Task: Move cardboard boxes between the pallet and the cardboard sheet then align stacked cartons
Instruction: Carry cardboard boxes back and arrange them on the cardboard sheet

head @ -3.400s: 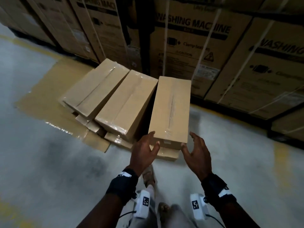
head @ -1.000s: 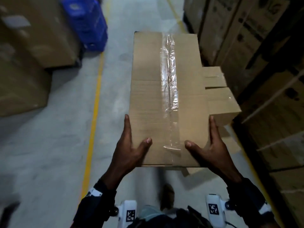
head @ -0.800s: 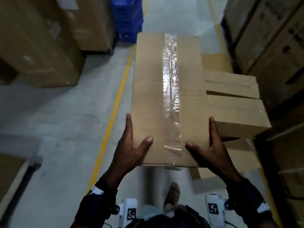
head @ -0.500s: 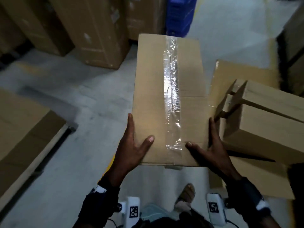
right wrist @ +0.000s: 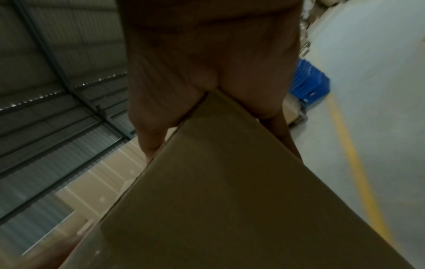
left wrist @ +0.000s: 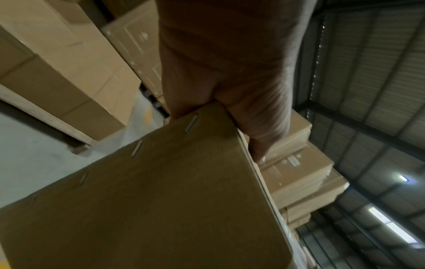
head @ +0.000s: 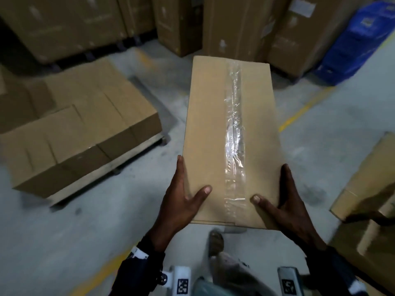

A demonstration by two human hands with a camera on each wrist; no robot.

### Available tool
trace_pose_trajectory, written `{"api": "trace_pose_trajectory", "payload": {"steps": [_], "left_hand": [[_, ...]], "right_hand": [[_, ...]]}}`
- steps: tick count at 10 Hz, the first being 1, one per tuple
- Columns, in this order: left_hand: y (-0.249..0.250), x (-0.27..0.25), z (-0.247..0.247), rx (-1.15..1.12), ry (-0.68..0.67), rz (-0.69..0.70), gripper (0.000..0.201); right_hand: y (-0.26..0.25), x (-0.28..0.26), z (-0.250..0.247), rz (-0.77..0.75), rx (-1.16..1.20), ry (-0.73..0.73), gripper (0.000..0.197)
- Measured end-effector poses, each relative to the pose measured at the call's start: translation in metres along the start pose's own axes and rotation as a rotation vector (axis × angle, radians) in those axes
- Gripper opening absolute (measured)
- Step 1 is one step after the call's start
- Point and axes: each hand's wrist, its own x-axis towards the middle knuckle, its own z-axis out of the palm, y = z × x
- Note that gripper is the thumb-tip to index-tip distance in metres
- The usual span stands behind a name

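Note:
I carry a long brown cardboard box [head: 213, 129] sealed with clear tape, held lengthwise away from me above the floor. My left hand [head: 188, 184] grips its near left corner, thumb on top and fingers along the side. My right hand [head: 275, 189] grips the near right corner the same way. The left wrist view shows my left hand [left wrist: 230, 81] clamped on the stapled box [left wrist: 149, 200] edge. In the right wrist view my right hand [right wrist: 207, 69] straddles the box [right wrist: 230, 191] corner. A low pallet [head: 119, 159] loaded with cartons [head: 81, 124] lies to the left.
Cartons [head: 367, 189] on the cardboard sheet sit at the right edge. Tall appliance cartons [head: 241, 24] line the back. Blue crates [head: 359, 41] stand at the upper right. A yellow floor line [head: 303, 110] runs diagonally. My foot [head: 215, 240] is under the box.
The view has swung left with the box held the same way. The pallet of cartons came into sight on the left; the cartons on the sheet slid to the right edge.

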Motion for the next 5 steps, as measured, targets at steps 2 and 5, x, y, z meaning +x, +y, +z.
{"api": "trace_pose_trajectory", "payload": {"steps": [2, 5], "left_hand": [[-0.034, 0.033, -0.067, -0.024, 0.155, -0.080, 0.106], [-0.078, 0.095, -0.195, -0.012, 0.394, -0.187, 0.104]], "right_hand": [[-0.049, 0.071, 0.074, -0.073, -0.077, -0.142, 0.116], [-0.126, 0.182, 0.218, -0.118, -0.047, -0.354, 0.120]]}}
